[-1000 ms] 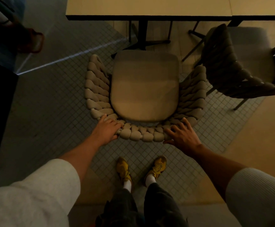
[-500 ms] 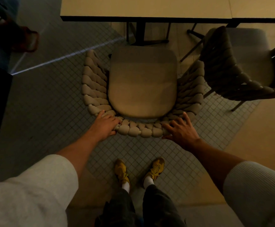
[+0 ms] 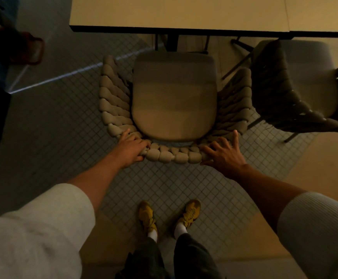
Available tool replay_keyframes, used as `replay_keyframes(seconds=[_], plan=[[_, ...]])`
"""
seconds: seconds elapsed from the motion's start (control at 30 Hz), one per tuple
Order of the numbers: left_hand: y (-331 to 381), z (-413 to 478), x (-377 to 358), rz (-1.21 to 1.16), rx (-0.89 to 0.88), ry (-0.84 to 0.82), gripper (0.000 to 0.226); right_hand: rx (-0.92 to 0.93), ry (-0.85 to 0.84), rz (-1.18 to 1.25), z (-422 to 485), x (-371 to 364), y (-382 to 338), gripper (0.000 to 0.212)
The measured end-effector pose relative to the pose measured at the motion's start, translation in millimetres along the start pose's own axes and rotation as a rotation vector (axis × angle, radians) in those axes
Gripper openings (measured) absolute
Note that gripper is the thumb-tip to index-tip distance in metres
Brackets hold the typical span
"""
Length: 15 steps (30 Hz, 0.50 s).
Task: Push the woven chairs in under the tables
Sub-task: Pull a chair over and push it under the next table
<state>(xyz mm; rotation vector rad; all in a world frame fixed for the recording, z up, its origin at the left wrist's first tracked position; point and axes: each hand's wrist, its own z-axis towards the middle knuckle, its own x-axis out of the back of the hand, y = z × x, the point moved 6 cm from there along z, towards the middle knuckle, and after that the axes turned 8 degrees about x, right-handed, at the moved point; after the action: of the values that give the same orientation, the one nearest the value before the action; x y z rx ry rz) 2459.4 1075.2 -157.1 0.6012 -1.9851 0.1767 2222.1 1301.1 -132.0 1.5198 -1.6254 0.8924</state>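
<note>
A beige woven chair [image 3: 174, 97] with a flat seat cushion faces a pale table [image 3: 184, 15]. Its front edge lies just short of the table's dark edge. My left hand [image 3: 130, 148] rests on the left rear corner of the braided backrest, fingers curled over the rim. On the right rear corner my right hand [image 3: 222, 154] presses with fingers spread. A second, darker woven chair [image 3: 297, 87] stands to the right, turned at an angle and partly under the adjoining table [image 3: 323, 15].
The table's black pedestal leg [image 3: 172, 42] stands just beyond the chair's seat. My feet in yellow shoes [image 3: 170, 214] stand on the small-tiled floor behind the chair. A dark object with a reddish strap [image 3: 29, 49] lies at the far left.
The chair has slid forward toward the table, with both hands still on its backrest. My feet have stepped forward after it.
</note>
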Motion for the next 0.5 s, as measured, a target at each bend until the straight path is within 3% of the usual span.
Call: replay_keyframes(seconds=[0.27,0.5], plan=[[-21.1,38.2,20.2,0.0,0.06,0.06,0.048,-0.06,-0.023,0.054,36.5,23.1,22.5,0.071],[-34.3,65.8,38.8,0.025,0.078,0.012,0.052,-0.033,-0.005,0.04,62.8,34.9,43.5,0.064]])
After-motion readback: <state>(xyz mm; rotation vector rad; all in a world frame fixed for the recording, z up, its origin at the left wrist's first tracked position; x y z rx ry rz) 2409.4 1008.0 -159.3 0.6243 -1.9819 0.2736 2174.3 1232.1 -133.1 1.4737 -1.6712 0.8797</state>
